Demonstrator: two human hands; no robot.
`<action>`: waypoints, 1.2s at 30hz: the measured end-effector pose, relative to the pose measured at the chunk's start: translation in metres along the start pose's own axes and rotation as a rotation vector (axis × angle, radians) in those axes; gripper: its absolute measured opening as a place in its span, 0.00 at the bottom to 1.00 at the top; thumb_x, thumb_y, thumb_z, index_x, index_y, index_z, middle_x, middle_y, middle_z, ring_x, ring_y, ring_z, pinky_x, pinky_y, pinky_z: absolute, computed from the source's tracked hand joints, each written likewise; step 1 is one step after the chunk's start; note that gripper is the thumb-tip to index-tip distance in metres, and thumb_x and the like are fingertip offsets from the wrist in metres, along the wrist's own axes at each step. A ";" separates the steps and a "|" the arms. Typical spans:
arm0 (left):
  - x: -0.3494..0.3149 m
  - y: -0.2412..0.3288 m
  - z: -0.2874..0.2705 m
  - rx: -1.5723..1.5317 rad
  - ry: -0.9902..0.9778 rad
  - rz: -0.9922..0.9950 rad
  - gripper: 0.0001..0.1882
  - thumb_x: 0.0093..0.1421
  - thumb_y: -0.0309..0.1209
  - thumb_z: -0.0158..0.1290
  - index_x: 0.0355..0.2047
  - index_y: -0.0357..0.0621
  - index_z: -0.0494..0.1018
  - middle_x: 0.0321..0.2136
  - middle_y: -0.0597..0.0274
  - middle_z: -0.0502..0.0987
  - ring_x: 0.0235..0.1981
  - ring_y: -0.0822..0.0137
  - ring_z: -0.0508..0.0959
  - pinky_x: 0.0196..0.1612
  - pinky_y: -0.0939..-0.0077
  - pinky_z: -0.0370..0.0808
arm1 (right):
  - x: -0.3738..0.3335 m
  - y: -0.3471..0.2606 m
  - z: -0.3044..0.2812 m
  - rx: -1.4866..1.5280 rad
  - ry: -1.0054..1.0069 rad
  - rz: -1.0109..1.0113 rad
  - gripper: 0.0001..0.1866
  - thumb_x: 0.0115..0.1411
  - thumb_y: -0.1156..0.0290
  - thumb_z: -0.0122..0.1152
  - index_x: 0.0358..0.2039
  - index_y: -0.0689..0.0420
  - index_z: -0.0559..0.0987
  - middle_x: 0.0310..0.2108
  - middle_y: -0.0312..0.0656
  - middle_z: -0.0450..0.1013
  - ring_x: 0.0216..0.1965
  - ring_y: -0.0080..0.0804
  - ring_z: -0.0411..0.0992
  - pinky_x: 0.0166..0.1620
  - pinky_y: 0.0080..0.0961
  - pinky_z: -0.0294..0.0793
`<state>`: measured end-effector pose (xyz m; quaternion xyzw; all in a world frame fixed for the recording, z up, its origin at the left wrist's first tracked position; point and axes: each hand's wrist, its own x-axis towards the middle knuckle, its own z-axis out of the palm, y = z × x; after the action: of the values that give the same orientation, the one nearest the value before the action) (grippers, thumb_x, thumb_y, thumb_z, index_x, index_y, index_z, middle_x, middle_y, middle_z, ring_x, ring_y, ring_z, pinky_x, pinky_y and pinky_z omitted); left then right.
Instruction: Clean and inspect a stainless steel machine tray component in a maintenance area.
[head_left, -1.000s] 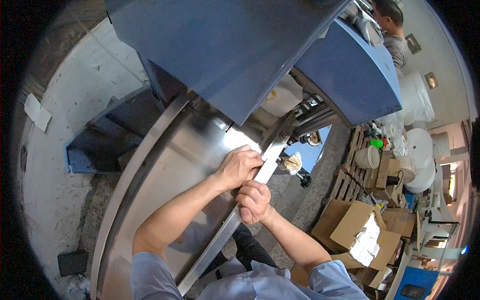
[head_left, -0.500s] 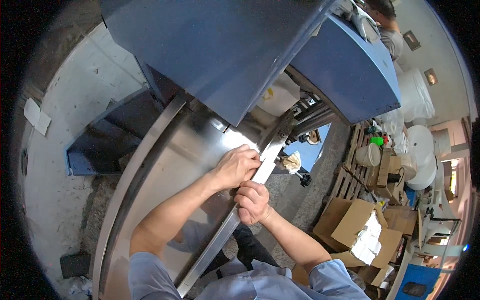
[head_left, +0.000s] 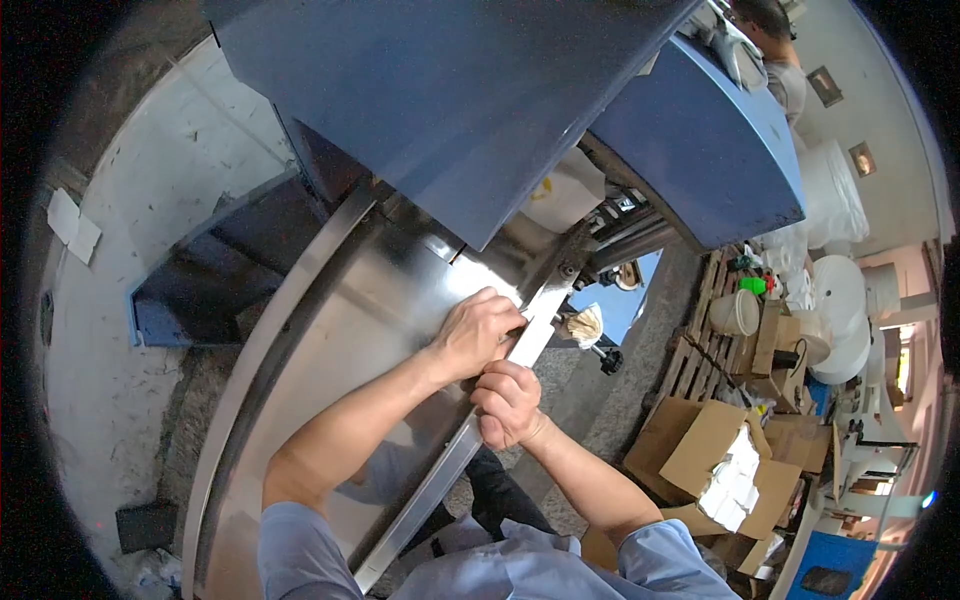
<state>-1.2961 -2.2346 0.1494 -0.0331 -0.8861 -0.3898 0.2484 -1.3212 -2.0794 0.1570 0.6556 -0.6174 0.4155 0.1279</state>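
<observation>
A shiny metal tray [head_left: 335, 345] runs up from the lower edge, bounded on its right by a straight metal rail [head_left: 425, 505]. My left hand [head_left: 478, 333] rests over the tray beside this rail, its fingers curled in. Whatever lies in those fingertips is hidden. Just below and to the right, my right hand [head_left: 508, 403] is closed around the rail, thumb on top. A bright white strip [head_left: 532, 340] shows along the rail between and above my hands; whether it is paper or part of the rail I cannot tell.
A large blue machine cover [head_left: 440, 110] overhangs the tray's far end. At right are an open cardboard box [head_left: 690, 450] with white pieces, a wooden pallet [head_left: 700, 330], a white bucket [head_left: 735, 312] and large white rolls [head_left: 838, 320]. Another person [head_left: 780, 60] is at upper right.
</observation>
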 end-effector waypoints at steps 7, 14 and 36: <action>0.000 -0.002 -0.001 0.030 -0.033 0.058 0.06 0.48 0.25 0.59 0.29 0.40 0.79 0.29 0.61 0.76 0.36 0.58 0.74 0.41 0.65 0.75 | -0.001 0.001 -0.001 0.010 -0.012 0.000 0.16 0.57 0.61 0.46 0.29 0.58 0.78 0.31 0.44 0.74 0.39 0.43 0.73 0.43 0.36 0.72; 0.001 -0.006 -0.004 0.049 -0.076 0.132 0.05 0.49 0.26 0.57 0.28 0.42 0.79 0.30 0.61 0.75 0.36 0.58 0.74 0.41 0.65 0.75 | -0.001 0.000 0.000 0.003 -0.011 -0.005 0.16 0.57 0.60 0.47 0.29 0.57 0.78 0.32 0.43 0.75 0.39 0.43 0.73 0.43 0.35 0.71; 0.002 0.002 -0.006 0.048 -0.029 0.051 0.08 0.48 0.25 0.59 0.31 0.41 0.79 0.30 0.61 0.74 0.37 0.58 0.73 0.42 0.65 0.75 | -0.002 0.000 0.001 -0.009 -0.016 0.006 0.17 0.57 0.59 0.46 0.29 0.57 0.79 0.32 0.42 0.75 0.40 0.43 0.73 0.43 0.35 0.71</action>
<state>-1.2947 -2.2384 0.1549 -0.0553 -0.8976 -0.3616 0.2460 -1.3210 -2.0783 0.1549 0.6564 -0.6223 0.4078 0.1246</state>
